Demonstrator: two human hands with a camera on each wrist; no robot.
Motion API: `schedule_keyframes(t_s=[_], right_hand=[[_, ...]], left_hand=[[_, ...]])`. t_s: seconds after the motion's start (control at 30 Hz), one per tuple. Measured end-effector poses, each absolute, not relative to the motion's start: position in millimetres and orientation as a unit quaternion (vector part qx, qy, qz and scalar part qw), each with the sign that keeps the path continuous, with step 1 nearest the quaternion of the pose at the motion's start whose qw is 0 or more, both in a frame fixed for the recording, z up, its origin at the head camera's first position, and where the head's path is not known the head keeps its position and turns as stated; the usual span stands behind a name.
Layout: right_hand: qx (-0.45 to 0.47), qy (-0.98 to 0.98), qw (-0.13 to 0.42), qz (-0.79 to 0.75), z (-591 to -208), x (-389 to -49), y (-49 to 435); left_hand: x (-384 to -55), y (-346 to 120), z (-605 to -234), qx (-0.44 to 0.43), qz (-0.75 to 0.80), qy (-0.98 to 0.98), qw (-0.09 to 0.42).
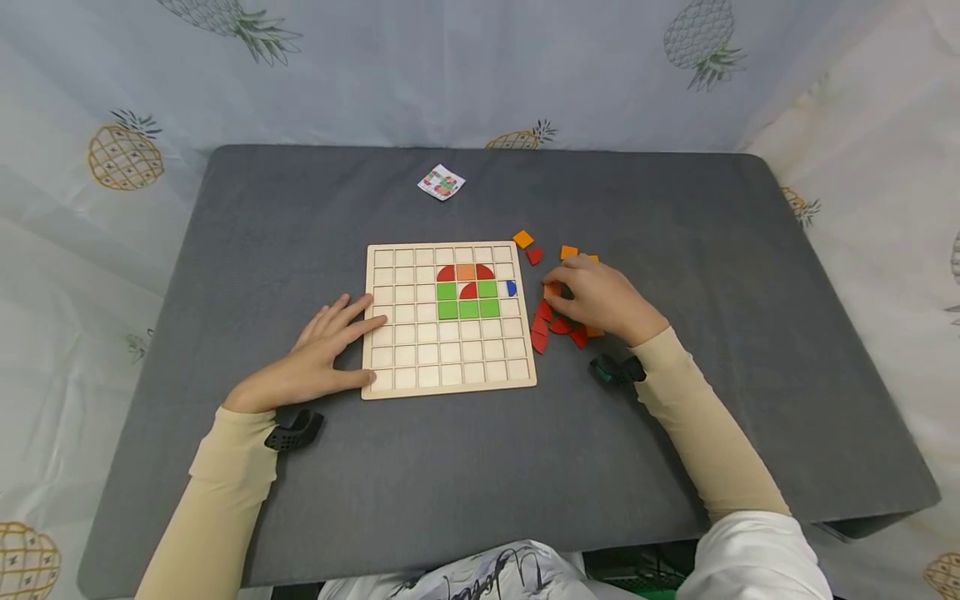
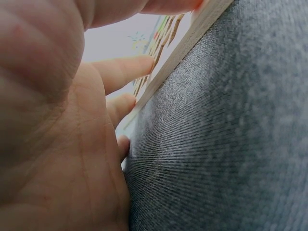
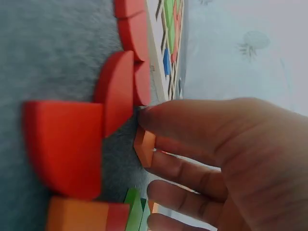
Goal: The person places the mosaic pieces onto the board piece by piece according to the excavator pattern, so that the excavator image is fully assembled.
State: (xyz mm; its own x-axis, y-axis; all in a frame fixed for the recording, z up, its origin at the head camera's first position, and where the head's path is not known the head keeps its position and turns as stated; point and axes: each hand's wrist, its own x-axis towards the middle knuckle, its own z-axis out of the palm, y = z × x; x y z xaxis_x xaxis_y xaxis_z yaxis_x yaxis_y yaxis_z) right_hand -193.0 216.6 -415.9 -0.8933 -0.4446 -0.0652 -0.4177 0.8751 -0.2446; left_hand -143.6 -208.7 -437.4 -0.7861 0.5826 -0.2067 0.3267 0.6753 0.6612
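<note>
My left hand (image 1: 311,362) rests its spread, straight fingers and thumb on the left side of a wooden grid board (image 1: 406,334). In the left wrist view the fingertips lie over the board's edge (image 2: 185,48). To the right of the board, my right hand (image 1: 607,302) pinches an orange square tile (image 3: 146,147) between thumb and index finger, low over the table. Red quarter-circle tiles (image 1: 539,340) lie beside that hand. Set in the board's cells are several green squares (image 1: 447,310), red quarter circles (image 1: 485,272), an orange square (image 1: 465,272) and a blue piece (image 1: 512,288).
A small printed pattern card (image 1: 442,182) lies behind the board on the grey tablecloth (image 1: 300,208). Loose orange tiles (image 1: 523,239) and a red tile (image 1: 534,256) sit near the board's far right corner. Green tiles (image 3: 134,209) show under my right fingers.
</note>
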Motion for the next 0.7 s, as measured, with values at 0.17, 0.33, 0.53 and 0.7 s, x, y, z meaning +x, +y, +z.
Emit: schedule_keyframes(t_s=[0.17,0.33,0.53,0.7], right_hand=[[-0.226,0.962,0.043,-0.146,-412.1,-196.3,206.6],[-0.286,0.941,0.052,-0.173,-408.5,-193.1,186.7],[-0.324,0.932,0.038,-0.156,-414.7,-190.9,173.7],[-0.336,0.929,0.03,-0.153,-416.5,-189.2,171.5]], left_hand=[[-144.5,-208.5,-438.4,0.256,0.311,0.891,0.211],[-144.8,-209.0,-437.9,0.252,0.316,0.889,0.214],[-145.1,-209.5,-438.8,0.253,0.31,0.892,0.209],[-144.6,-210.3,-437.4,0.253,0.308,0.894,0.205]])
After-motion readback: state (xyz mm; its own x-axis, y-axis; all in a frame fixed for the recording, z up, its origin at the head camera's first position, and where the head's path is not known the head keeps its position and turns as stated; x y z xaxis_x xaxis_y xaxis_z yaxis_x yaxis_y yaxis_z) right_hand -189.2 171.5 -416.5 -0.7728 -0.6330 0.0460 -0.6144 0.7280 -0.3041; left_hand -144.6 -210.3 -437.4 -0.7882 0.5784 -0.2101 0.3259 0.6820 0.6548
